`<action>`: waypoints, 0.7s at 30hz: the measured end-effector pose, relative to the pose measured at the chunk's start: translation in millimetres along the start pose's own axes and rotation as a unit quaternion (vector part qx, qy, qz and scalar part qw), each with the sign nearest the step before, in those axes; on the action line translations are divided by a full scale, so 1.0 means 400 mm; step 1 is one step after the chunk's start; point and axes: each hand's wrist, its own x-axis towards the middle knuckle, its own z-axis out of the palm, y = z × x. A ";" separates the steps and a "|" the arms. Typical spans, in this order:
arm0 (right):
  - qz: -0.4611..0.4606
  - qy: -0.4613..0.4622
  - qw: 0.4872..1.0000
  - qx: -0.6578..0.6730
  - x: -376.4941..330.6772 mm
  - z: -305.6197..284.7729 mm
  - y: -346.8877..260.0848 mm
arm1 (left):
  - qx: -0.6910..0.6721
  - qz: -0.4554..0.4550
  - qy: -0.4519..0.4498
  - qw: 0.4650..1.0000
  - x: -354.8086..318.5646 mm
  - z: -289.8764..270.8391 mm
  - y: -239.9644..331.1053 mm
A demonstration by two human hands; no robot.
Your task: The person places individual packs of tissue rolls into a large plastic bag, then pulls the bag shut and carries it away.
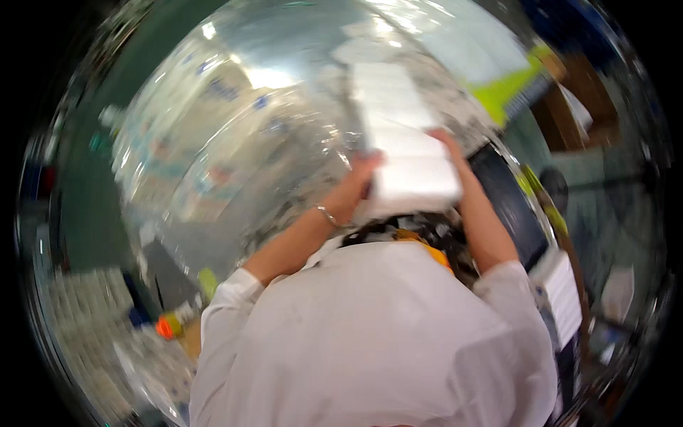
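My left hand (359,178) and my right hand (449,151) grip a white, soft-looking rectangular block (415,174) from its two sides. Blur hides whether it is a stack of folded sheets or a wrapped pack. Directly beyond it, in line and apparently touching, lies another white block (388,89). Both are over a table spread with clear plastic film (306,149). The left wrist wears a thin bracelet (327,215). Most fingertips are hidden or smeared by motion.
Film-wrapped white packs (220,135) cover the table's left part. A bright green-edged box (509,92) and an open brown carton (580,107) stand at the far right. Dark clutter with an orange piece (434,255) lies close to my body. An orange-capped item (168,326) is at lower left.
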 end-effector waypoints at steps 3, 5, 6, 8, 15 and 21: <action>-0.043 -0.018 0.999 0.014 -0.149 -0.042 0.013 | 0.169 0.179 -0.030 0.969 -0.118 -0.025 -0.031; -0.031 -0.033 0.996 0.076 -0.252 -0.089 0.020 | 0.480 0.288 0.233 0.795 -0.233 -0.085 -0.027; -0.030 -0.035 0.995 0.089 -0.305 -0.112 0.014 | 0.575 0.321 0.356 0.663 -0.276 -0.135 -0.054; -0.014 -0.053 0.996 0.067 -0.362 -0.116 0.010 | 0.621 0.238 0.431 0.611 -0.351 -0.251 -0.119; 0.096 -0.130 0.981 -0.105 -0.404 -0.006 0.044 | 0.663 0.112 0.488 0.557 -0.387 -0.529 -0.388; 0.191 -0.221 0.930 -0.223 -0.342 0.200 0.099 | 0.419 0.181 0.572 0.681 -0.339 -0.589 -0.274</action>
